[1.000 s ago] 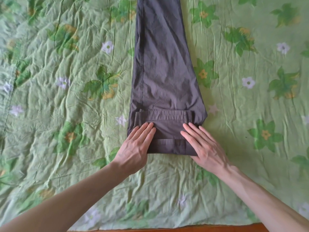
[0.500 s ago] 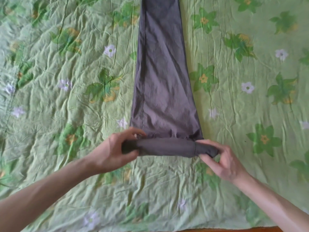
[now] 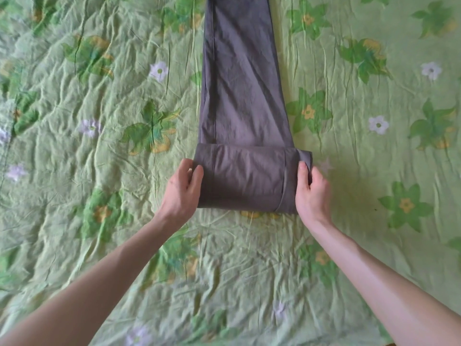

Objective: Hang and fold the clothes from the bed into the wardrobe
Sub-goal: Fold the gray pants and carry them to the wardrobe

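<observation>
Since the earlier frame, the thin roll at the near end of the grey trousers (image 3: pixel 243 96) had been turned over once more into a wider, flatter folded band, and both hands had shifted from the roll's tips to the band's two ends. One second before that, both palms had lain flat on top of the fold.

At this moment the left hand (image 3: pixel 183 189) gripped the 9 o'clock end of the band, thumb on top and fingers curled round the edge. The right hand (image 3: pixel 311 191) gripped the 3 o'clock end in the same way, thumb on the upper face near a small flap of cloth that stuck out at that corner, the other fingers tucked behind the edge. Both bare forearms reached in from the 6 o'clock side.

Beyond the band the trousers ran on as one narrow strip toward 12 o'clock and left the frame there. They lay on the bed (image 3: pixel 99 171), on its crumpled light-green cover printed with darker green leaves and small white and yellow flowers.
</observation>
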### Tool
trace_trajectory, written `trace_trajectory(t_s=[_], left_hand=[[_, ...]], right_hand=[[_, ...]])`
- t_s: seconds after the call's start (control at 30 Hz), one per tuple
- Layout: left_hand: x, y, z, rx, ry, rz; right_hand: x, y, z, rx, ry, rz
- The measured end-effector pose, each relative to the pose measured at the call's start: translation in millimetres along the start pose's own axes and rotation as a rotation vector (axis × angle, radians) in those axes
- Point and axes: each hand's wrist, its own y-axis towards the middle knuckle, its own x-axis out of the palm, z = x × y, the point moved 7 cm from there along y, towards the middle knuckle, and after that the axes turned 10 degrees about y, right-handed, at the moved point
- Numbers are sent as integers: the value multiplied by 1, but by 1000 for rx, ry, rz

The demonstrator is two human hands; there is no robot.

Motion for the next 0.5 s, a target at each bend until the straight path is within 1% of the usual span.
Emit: trace_trajectory(t_s=[0.13, 0.17, 0.2, 0.27, 0.3, 0.37, 0.4, 0.47, 0.5], left_hand=[[7, 9, -2, -20, 110, 117], [9, 8, -2, -35, 120, 154], [10, 6, -2, -56, 128, 191], [12, -1, 0, -67, 149, 269], [14, -6, 1, -64, 159, 304], [16, -13, -1, -81, 177, 351], [17, -14, -3, -106, 196, 363], [21, -15, -6, -141, 223, 388], [21, -17, -5, -120, 225, 420]], right_hand=[[6, 5, 4, -30, -33, -17], [6, 4, -1, -92, -26, -21], [4, 1, -9, -193, -33, -21], [1, -8, -25, -437, -128, -49], [2, -13, -29, -541, -191, -94], [10, -22, -30, -684, -314, -225], [15, -25, -26, -723, -369, -288], [23, -25, -14, -745, -440, -387], [26, -23, -10, -743, -460, -415]])
